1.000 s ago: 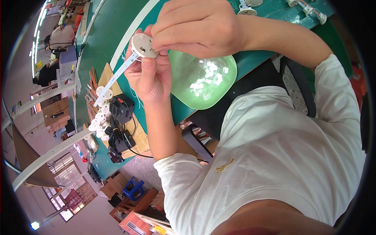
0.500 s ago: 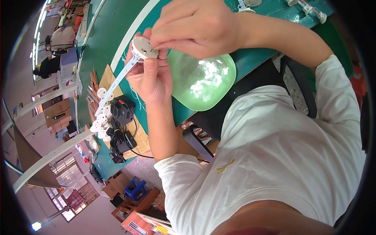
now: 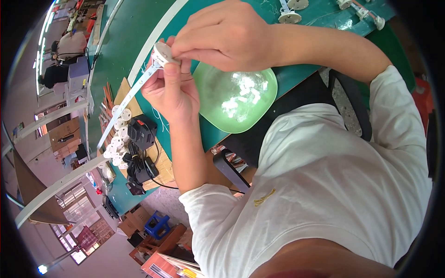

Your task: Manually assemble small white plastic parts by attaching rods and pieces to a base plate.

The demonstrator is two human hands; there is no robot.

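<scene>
My left hand [image 3: 181,95] is closed around a white round disc [image 3: 162,52], thumb on its near edge. From the disc a long, narrow white LED strip [image 3: 124,103] extends down and left. My right hand [image 3: 227,41] has thumb and fingers pinched together against the disc's right side; whatever lies between the fingertips is hidden. Just below both hands is a light green bowl [image 3: 214,104] with small white pieces [image 3: 248,87] and clear bits in it.
Left of my forearm, several white round caps [image 3: 118,139] lie beside a black box-shaped device [image 3: 141,131] and black cables [image 3: 135,162] on cardboard. More disc-ended parts [image 3: 290,17] lie on the green table [image 3: 320,21] at the far right. A chair armrest [image 3: 227,169] is near my left elbow.
Both hands have shifted slightly left with the disc and its strip. The disc is tilted more edge-on now, and my right fingers remain pinched at its side.
</scene>
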